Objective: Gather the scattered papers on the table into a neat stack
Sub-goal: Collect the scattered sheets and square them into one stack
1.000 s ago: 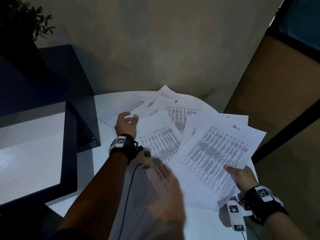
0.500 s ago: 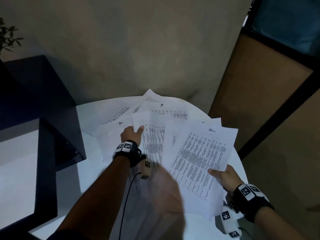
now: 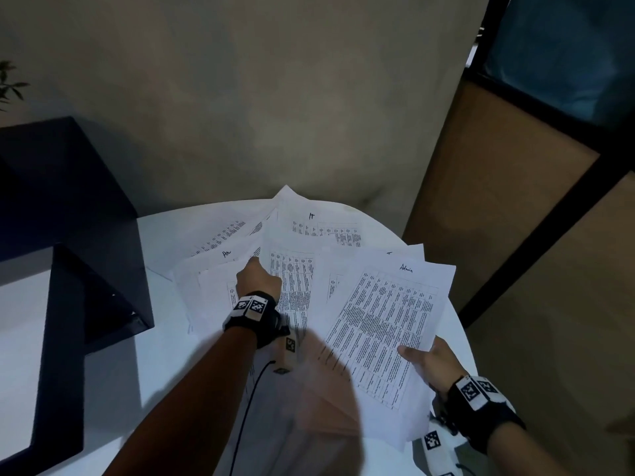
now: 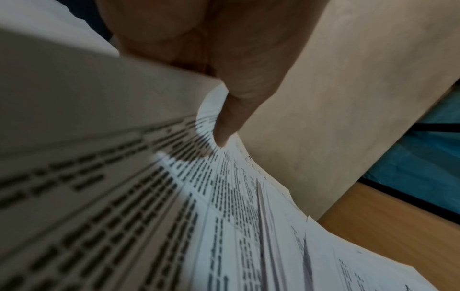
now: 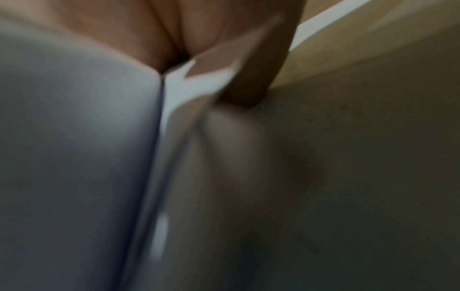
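The papers [image 3: 319,235] are fanned across the round white table [image 3: 161,372]. One middle sheet [image 3: 295,280] is pinched at its left edge by the left hand [image 3: 259,281]. A lifted sheaf [image 3: 385,324] is gripped at its near corner by the right hand [image 3: 429,360].

A pale blurred smear [image 3: 319,400] low in the head view covers the near papers [image 3: 378,314] and part of the bench [image 3: 165,355]. The print on the sheets is too small to read. The left hand [image 3: 258,282] shows only its back and one finger, so its hold cannot be told. The right hand [image 3: 429,360] has its fingers hidden under the sheets it holds. The right wrist view is wholly blurred. A plant [image 3: 8,84] is cut off by the left edge.
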